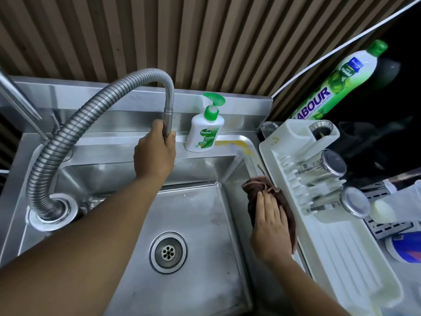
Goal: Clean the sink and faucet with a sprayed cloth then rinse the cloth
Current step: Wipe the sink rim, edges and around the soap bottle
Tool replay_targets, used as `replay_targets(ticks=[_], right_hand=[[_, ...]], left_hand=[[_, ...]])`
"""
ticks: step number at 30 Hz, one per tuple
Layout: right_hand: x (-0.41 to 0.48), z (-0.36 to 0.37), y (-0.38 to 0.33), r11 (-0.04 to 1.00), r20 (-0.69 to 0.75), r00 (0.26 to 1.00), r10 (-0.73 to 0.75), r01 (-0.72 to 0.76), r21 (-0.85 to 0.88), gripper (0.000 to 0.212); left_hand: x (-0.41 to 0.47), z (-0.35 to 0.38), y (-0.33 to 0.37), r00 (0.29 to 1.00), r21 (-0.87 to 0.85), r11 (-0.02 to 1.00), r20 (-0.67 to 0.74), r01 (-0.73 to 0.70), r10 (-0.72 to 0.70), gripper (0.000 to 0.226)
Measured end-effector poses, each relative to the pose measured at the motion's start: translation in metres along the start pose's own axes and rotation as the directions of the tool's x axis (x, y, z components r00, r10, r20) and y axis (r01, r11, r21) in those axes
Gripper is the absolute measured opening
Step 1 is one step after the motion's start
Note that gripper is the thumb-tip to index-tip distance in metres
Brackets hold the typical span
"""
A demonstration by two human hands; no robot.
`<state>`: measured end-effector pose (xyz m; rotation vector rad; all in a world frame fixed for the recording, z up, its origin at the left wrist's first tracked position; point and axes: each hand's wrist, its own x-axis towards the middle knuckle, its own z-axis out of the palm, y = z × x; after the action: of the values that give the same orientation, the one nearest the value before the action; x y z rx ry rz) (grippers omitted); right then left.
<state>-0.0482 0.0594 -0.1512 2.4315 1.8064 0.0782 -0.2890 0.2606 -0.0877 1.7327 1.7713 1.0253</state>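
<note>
A stainless steel sink [200,215] fills the middle of the view, with a round drain [168,252] in its floor. A flexible ribbed metal faucet hose [75,131] arcs from its base at the left over the basin. My left hand [156,153] grips the hose's smooth spout end above the back rim. A brown cloth [255,185] lies on the sink's right rim. My right hand [270,222] presses flat on the cloth with straight fingers.
A white and green Dettol soap pump bottle [204,131] stands on the back rim, with a yellow stain [237,145] beside it. A white dish rack [337,236] with steel tumblers [328,165] borders the sink's right. A green dish-liquid bottle [337,80] stands behind it.
</note>
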Motion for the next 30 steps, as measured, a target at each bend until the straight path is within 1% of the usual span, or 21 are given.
replay_targets(ticks=[4, 7, 11, 14, 16, 17, 21, 23, 25, 26, 28, 30], right_hand=[[0.023, 0.001, -0.003, 0.999, -0.016, 1.000, 0.002, -0.003, -0.036, 0.074], [0.061, -0.003, -0.013, 1.000, -0.005, 1.000, -0.020, 0.020, -0.014, 0.072], [0.112, -0.013, -0.024, 0.999, 0.084, 0.995, -0.045, 0.045, -0.008, 0.078], [0.128, -0.016, -0.025, 0.997, 0.098, 0.993, -0.059, 0.063, -0.036, 0.085], [0.116, -0.019, -0.022, 0.997, 0.124, 0.990, -0.064, 0.069, -0.034, 0.082], [0.106, -0.017, -0.020, 0.997, 0.114, 0.991, -0.069, 0.073, -0.024, 0.078], [0.037, -0.010, -0.002, 0.997, 0.025, 0.997, -0.079, 0.078, 0.016, 0.079], [0.000, -0.008, 0.007, 0.997, -0.013, 0.996, -0.083, 0.083, 0.003, 0.074], [-0.024, -0.008, 0.010, 0.999, -0.024, 0.999, -0.038, 0.038, -0.018, 0.067], [-0.029, -0.008, 0.008, 1.000, 0.003, 1.000, 0.000, 0.000, -0.026, 0.065], [-0.022, -0.005, -0.002, 0.997, 0.051, 0.996, 0.067, -0.065, -0.033, 0.063], [0.001, -0.002, -0.014, 0.992, 0.056, 0.991, 0.121, -0.119, -0.030, 0.062]], left_hand=[[0.001, -0.001, 0.000, 1.000, -0.006, 1.000, 0.001, 0.015, -0.015, 0.022], [0.001, 0.000, -0.001, 1.000, -0.006, 1.000, -0.005, 0.016, -0.016, 0.022], [0.000, 0.000, 0.000, 1.000, -0.006, 1.000, -0.007, 0.015, -0.015, 0.022], [0.000, 0.000, 0.000, 1.000, -0.009, 1.000, -0.007, 0.012, -0.012, 0.023], [-0.001, 0.000, 0.001, 1.000, -0.014, 1.000, -0.004, 0.018, -0.018, 0.023], [-0.001, -0.001, 0.001, 1.000, -0.019, 1.000, -0.002, 0.019, -0.019, 0.023], [-0.001, -0.002, 0.002, 1.000, -0.020, 1.000, 0.003, 0.014, -0.013, 0.022], [0.000, -0.002, 0.001, 1.000, -0.024, 1.000, 0.003, 0.007, -0.007, 0.022], [-0.001, -0.002, 0.001, 1.000, -0.027, 1.000, 0.002, 0.002, -0.002, 0.022], [-0.001, -0.002, 0.000, 1.000, -0.031, 1.000, 0.001, 0.003, -0.003, 0.022], [-0.001, -0.002, -0.001, 1.000, -0.038, 0.999, 0.004, 0.008, -0.008, 0.021], [0.000, -0.002, -0.001, 1.000, -0.039, 0.999, 0.008, 0.012, -0.012, 0.021]])
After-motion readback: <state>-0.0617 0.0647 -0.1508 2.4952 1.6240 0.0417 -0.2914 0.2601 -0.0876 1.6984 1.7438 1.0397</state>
